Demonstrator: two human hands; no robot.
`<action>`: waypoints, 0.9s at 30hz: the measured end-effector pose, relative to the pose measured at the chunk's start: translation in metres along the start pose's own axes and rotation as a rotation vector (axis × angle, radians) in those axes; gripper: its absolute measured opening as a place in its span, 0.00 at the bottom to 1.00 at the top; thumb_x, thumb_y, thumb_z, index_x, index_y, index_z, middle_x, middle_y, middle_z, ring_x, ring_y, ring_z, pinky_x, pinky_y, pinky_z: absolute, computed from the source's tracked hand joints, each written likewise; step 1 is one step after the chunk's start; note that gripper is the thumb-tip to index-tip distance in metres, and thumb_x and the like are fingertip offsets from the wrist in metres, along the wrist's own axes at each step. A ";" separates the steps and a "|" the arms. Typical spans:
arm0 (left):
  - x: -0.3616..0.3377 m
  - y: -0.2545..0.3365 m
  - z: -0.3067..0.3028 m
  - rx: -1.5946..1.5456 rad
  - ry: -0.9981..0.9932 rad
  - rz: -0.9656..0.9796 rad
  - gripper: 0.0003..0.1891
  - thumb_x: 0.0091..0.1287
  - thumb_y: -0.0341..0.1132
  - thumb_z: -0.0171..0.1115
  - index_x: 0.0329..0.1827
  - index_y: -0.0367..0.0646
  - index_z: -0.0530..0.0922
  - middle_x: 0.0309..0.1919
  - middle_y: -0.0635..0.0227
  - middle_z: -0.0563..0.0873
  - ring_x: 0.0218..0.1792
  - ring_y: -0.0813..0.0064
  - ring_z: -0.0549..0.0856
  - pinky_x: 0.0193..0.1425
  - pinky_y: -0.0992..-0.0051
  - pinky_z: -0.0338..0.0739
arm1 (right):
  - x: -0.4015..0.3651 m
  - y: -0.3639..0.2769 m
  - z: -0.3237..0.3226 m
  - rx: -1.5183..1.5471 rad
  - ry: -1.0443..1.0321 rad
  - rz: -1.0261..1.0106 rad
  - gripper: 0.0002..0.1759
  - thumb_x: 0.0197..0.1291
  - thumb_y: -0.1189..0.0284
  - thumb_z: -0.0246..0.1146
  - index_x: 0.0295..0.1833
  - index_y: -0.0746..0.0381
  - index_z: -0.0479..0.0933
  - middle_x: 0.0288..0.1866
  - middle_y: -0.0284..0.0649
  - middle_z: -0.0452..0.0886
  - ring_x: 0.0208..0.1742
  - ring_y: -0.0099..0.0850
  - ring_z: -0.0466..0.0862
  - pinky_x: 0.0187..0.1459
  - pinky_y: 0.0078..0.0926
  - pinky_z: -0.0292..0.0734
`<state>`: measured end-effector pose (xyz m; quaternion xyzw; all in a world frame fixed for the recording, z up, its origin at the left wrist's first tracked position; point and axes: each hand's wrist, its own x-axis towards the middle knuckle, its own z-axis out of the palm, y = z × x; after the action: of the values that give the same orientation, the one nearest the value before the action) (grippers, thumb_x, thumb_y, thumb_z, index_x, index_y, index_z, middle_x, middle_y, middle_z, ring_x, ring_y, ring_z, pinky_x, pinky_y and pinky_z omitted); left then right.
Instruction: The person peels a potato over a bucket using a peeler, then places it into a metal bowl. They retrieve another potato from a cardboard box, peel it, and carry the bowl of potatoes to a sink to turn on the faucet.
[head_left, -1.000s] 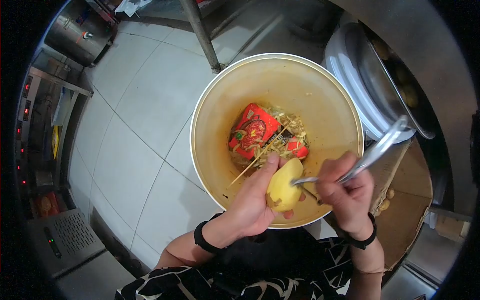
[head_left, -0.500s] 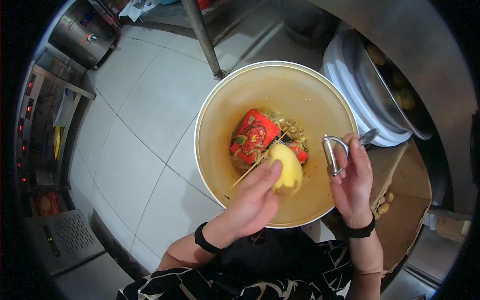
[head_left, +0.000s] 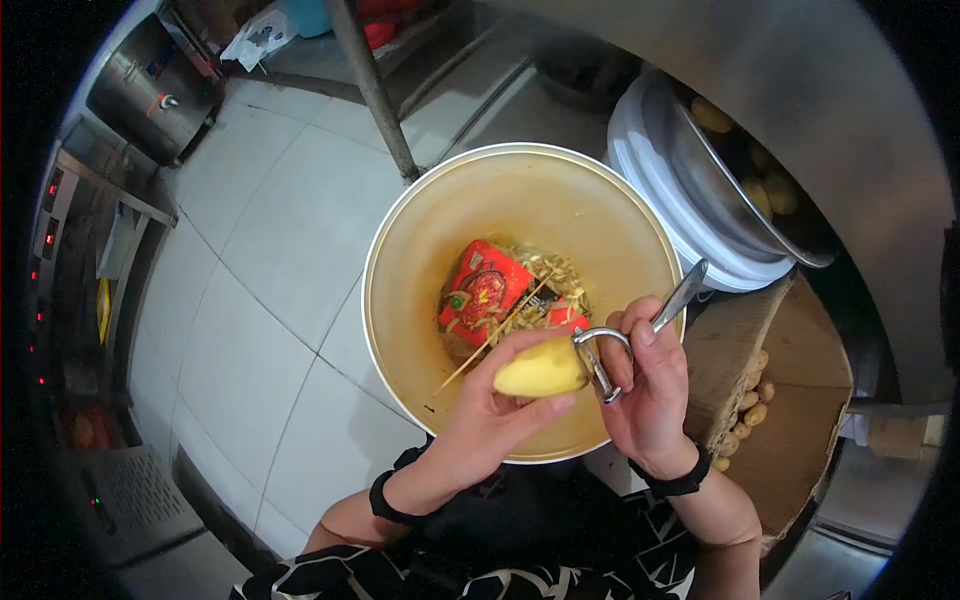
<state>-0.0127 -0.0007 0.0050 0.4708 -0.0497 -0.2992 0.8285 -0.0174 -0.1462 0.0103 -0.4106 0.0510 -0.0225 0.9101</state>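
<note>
My left hand (head_left: 478,412) is closed round a mostly peeled yellow potato (head_left: 540,368), held sideways over the bin. In my right hand (head_left: 650,385) is a metal peeler (head_left: 681,296), its handle pointing up and to the right. The peeler's curved head meets the right end of the potato, where some brownish skin shows. Below both hands stands a big round bin (head_left: 400,270) with a stained yellowish inside. At its bottom lie a red packet (head_left: 487,287), a thin wooden stick (head_left: 463,370) and pale peelings (head_left: 560,272).
On the right, a cardboard box (head_left: 800,420) contains several unpeeled potatoes (head_left: 752,405). Behind it, a metal basin (head_left: 735,185) with potatoes rests by white lids (head_left: 640,150). A metal table leg (head_left: 375,90) stands beyond the bin, and a steel drum (head_left: 155,90) is at the far left.
My left hand has turned the potato from upright to sideways. My right hand has moved left, bringing the peeler from apart to the potato's end. The view has shifted slightly.
</note>
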 end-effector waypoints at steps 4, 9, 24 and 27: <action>-0.003 0.007 -0.001 0.435 -0.021 0.096 0.26 0.55 0.23 0.57 0.56 0.38 0.57 0.47 0.67 0.69 0.49 0.80 0.71 0.53 0.80 0.66 | 0.000 -0.007 0.002 -0.067 -0.039 -0.012 0.07 0.59 0.69 0.51 0.36 0.59 0.62 0.20 0.28 0.61 0.18 0.14 0.60 0.15 0.10 0.53; -0.004 -0.003 -0.001 0.301 -0.053 0.043 0.25 0.57 0.24 0.55 0.56 0.38 0.56 0.45 0.65 0.69 0.47 0.79 0.72 0.51 0.80 0.67 | -0.003 -0.012 0.005 -0.273 -0.052 -0.045 0.06 0.57 0.74 0.53 0.38 0.61 0.62 0.25 0.31 0.66 0.22 0.15 0.66 0.18 0.11 0.61; -0.003 0.000 -0.006 0.098 -0.057 0.012 0.22 0.63 0.29 0.46 0.59 0.38 0.52 0.44 0.66 0.69 0.39 0.79 0.73 0.40 0.81 0.68 | 0.018 -0.007 -0.013 -0.488 0.172 0.022 0.04 0.55 0.78 0.53 0.36 0.61 0.64 0.24 0.30 0.70 0.20 0.14 0.66 0.21 0.09 0.61; -0.001 0.000 -0.005 0.031 0.005 0.015 0.24 0.62 0.32 0.49 0.60 0.41 0.52 0.45 0.65 0.71 0.40 0.76 0.74 0.39 0.80 0.67 | 0.013 -0.007 -0.004 -0.674 0.103 -0.114 0.04 0.55 0.79 0.53 0.35 0.61 0.64 0.26 0.30 0.70 0.22 0.14 0.66 0.22 0.10 0.62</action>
<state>-0.0117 0.0039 0.0019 0.4840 -0.0557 -0.2910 0.8234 -0.0047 -0.1550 0.0122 -0.6886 0.0782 -0.0760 0.7169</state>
